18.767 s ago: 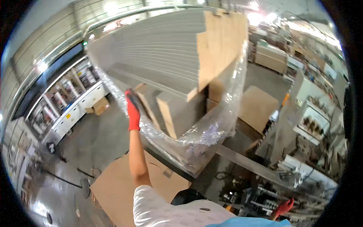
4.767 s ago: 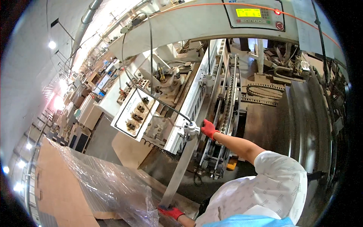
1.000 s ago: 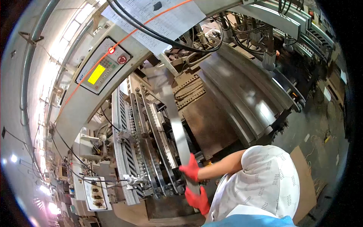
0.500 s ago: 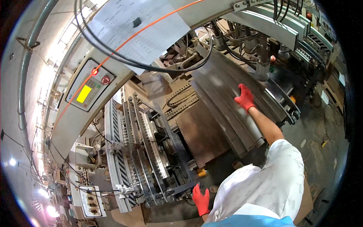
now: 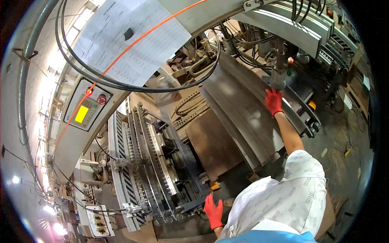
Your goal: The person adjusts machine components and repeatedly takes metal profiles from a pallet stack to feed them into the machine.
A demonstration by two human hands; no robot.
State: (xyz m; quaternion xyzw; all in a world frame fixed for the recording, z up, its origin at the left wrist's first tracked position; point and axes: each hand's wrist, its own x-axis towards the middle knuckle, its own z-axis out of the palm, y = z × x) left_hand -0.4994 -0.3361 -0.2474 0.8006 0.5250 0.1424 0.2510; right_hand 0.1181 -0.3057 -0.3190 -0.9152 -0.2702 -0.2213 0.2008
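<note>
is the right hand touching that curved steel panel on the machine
Touching. The head view shows the right hand in its red glove pressed against the upper part of the curved steel panel, no gap visible.

Dull brushed-metal guard panels (image 5: 243, 113), matt red rubbery gloves, white paper sheet (image 5: 129, 36).

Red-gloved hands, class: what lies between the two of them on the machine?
In the head view, between the left hand and the right hand lie a flat brown metal plate and curved grey steel guide sheets.
</note>
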